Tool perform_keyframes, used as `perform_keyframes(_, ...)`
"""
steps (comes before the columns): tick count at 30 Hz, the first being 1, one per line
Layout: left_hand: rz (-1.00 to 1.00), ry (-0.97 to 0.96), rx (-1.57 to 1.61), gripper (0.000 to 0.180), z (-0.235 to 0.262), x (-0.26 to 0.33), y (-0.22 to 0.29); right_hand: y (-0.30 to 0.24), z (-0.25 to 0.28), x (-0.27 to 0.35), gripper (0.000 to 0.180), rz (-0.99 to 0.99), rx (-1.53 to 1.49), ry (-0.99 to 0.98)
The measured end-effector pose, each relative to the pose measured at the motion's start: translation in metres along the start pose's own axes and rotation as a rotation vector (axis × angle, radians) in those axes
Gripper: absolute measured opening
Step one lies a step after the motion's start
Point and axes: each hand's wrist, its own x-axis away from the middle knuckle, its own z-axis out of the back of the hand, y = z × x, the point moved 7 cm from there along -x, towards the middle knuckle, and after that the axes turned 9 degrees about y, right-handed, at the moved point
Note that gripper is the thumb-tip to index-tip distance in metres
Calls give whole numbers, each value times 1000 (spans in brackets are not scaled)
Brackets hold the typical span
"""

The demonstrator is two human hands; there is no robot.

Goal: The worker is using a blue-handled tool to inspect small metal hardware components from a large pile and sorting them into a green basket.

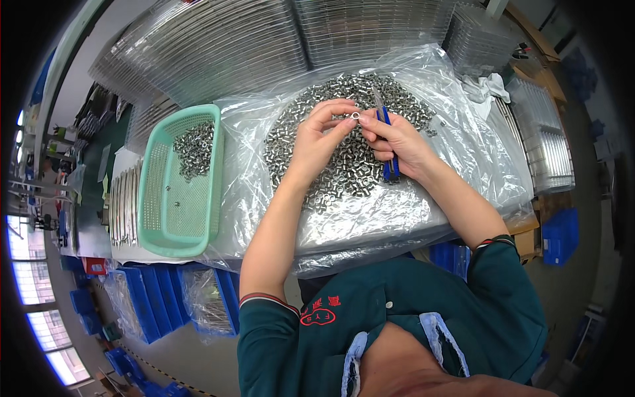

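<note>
Over a wide pile of small metal ring-shaped parts (350, 175), my two hands meet at the fingertips. Thumb and fingers of my left hand (314, 142) pinch one small metal ring (356, 116), its hole showing. The fingertips of my right hand (407, 142) touch the ring's right side. Tucked in the right palm is a pair of blue-handled pliers (391, 169), jaws pointing away from me; their tip is hard to make out. The pile lies on clear plastic sheeting (463, 159) that covers the table.
To the left stands a green plastic basket (215, 218) with more small metal parts heaped at its far end. Tall stacks of clear trays (218, 53) line the back. A white cloth (486, 89) lies at the right, and blue bins (155, 298) stand below the table's left front.
</note>
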Motion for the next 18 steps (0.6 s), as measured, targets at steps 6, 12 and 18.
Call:
perform_keyframes(6, -237, 45, -287, 16, 1, 3, 13, 0, -1, 1, 13, 9, -35, -15)
perform_keyframes(12, -341, 203, -354, 16, 2, 7, 25, 5, 0, -3, 20, -57, -73, -63)
perform_keyframes(18, -55, 230, -202, 15, 32, 4, 2, 7, 1, -4, 33, -126, -225, -112)
